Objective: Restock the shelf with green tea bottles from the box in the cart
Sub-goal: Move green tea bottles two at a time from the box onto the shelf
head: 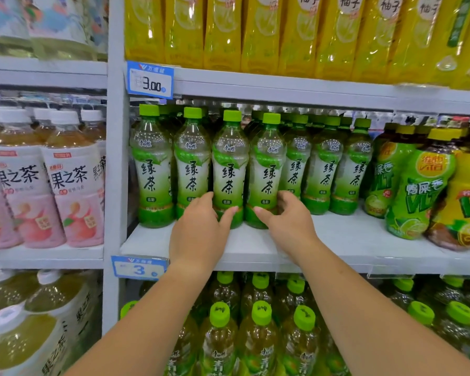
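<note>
Several green tea bottles with green caps stand in rows on the middle white shelf [337,240]. My left hand [198,229] grips the base of the third front bottle [229,164], thumb on its front and fingers round its left side. My right hand [288,221] grips the base of the fourth front bottle [267,169], thumb in front and fingers curled round its right side. Both bottles stand upright on the shelf, side by side. The cart and the box are out of view.
Lime tea bottles [418,185] stand on the same shelf to the right. Yellow packs [255,31] fill the shelf above; green-capped bottles [261,335] fill the one below. A white upright [114,185] separates peach tea bottles [71,185] on the left. Bare shelf board lies in front of the right-hand bottles.
</note>
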A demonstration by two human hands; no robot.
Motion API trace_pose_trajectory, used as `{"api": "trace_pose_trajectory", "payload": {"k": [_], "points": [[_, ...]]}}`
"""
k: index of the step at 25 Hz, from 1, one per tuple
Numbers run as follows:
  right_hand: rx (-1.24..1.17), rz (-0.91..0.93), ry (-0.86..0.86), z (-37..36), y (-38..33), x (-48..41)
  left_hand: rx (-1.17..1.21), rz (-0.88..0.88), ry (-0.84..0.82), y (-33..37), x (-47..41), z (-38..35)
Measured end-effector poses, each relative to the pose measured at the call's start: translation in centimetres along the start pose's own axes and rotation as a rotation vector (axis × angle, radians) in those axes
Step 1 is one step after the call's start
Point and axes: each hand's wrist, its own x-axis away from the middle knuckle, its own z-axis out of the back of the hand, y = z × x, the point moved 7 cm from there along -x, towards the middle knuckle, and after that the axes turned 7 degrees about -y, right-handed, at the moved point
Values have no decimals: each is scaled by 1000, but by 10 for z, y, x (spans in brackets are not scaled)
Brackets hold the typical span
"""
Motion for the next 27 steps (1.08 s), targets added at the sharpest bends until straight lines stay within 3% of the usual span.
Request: {"api": "trace_pose_trajectory", "payload": {"k": [15, 27], "points": [[83, 13, 70, 2, -6, 8, -69, 61, -19, -2, 3, 1], [157, -43, -3, 3, -11, 16, -29, 57, -78, -2, 1, 1]]}}
